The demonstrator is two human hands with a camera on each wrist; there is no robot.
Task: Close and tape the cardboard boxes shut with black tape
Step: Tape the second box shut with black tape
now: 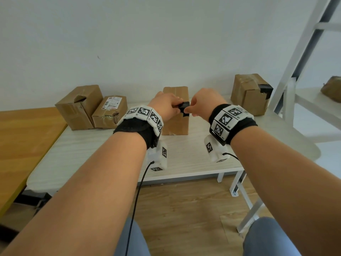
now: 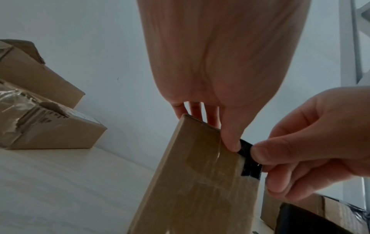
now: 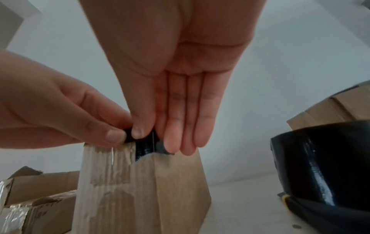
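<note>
Middle box: a tall, narrow cardboard box stood upright on the white table, between both hands and near the wall.
Black tape strip: a short piece of black tape lay over the top front edge of that box and ran a little way down its front face, where older clear tape also showed.
Left hand: the left hand rested on top of the box; its thumb pressed on the strip at the box's upper edge, while the other fingers reached over the top, fairly straight.
Right hand: the right hand met the strip from the other side; its thumb pressed on the tape and the remaining fingers lay straight and close together against the tape and the box's upper corner.
Tape roll: a roll of black tape sat on the table just to the right of the middle box, seen only in the wrist views.
Left boxes: two worn cardboard boxes and stood side by side at the table's left end, touching, the smaller one bearing a shipping label.
Right box: another cardboard box with black tape over one corner stood at the table's right end, well apart from the middle box.
White frame: a slanted white metal frame rose beside the table on the right.
</note>
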